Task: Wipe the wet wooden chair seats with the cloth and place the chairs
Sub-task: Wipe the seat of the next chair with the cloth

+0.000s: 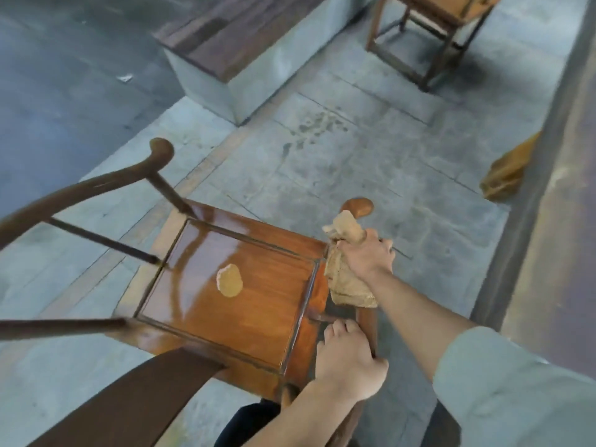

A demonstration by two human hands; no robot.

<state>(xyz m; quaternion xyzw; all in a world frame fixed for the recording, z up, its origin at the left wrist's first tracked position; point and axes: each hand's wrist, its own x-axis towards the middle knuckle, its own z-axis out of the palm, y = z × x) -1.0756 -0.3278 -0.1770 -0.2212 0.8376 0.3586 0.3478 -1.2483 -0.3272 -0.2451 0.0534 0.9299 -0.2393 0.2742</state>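
A wooden armchair with a glossy, wet-looking seat (232, 285) stands right below me on the stone floor, its curved arm rail (80, 188) sweeping round the left. My right hand (367, 256) grips the chair's right arm near its rounded end, with a beige cloth (345, 285) bunched in the same hand and hanging down. My left hand (348, 359) holds the right arm rail closer to me, by the seat's right edge. A pale oval patch (229, 280) shows on the seat's middle. A second wooden chair (429, 37) stands at the top right.
A grey stone block topped with dark wooden planks (232, 43) lies ahead, at the top middle. A brownish bag-like thing (506, 172) rests by the raised stone kerb (548, 188) on the right. Damp spots mark the paving between the two chairs.
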